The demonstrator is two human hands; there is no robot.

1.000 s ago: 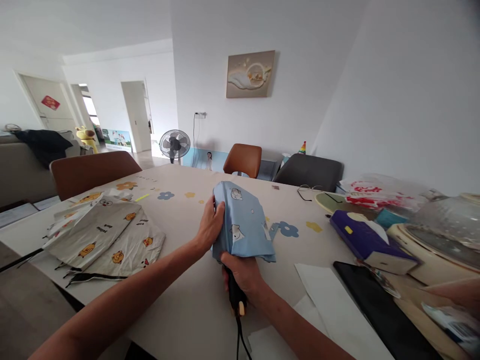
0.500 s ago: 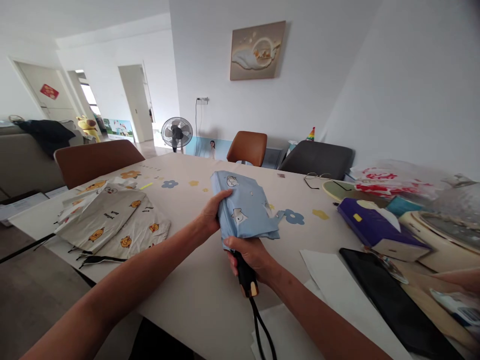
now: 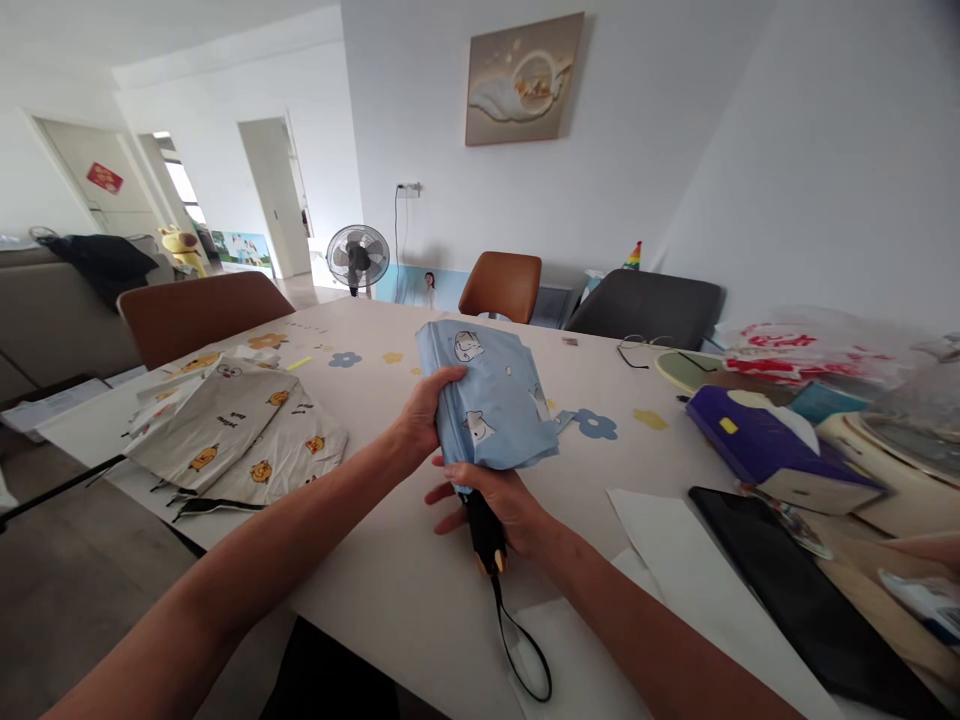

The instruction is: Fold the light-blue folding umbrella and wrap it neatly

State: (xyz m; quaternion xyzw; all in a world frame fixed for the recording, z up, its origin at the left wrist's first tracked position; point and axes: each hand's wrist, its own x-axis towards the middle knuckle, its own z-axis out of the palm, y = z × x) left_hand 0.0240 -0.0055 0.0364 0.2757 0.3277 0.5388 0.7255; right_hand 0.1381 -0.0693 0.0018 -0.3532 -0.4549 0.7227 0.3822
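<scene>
A folded light-blue umbrella with small animal prints is held just above the table. My left hand is closed around the left side of its bunched canopy. My right hand grips the black handle under the fabric, with the index finger sticking out to the left. A black wrist strap dangles from the handle's end over the table edge.
A grey umbrella with orange bear prints lies flat at the left. At the right are white paper sheets, a black tablet, a purple tissue box, glasses and red-printed bags. Brown chairs stand around.
The umbrella has been lifted and tilted a little, the right hand's index finger has come off the handle, and the strap now hangs in full view. The camera has tipped down slightly.
</scene>
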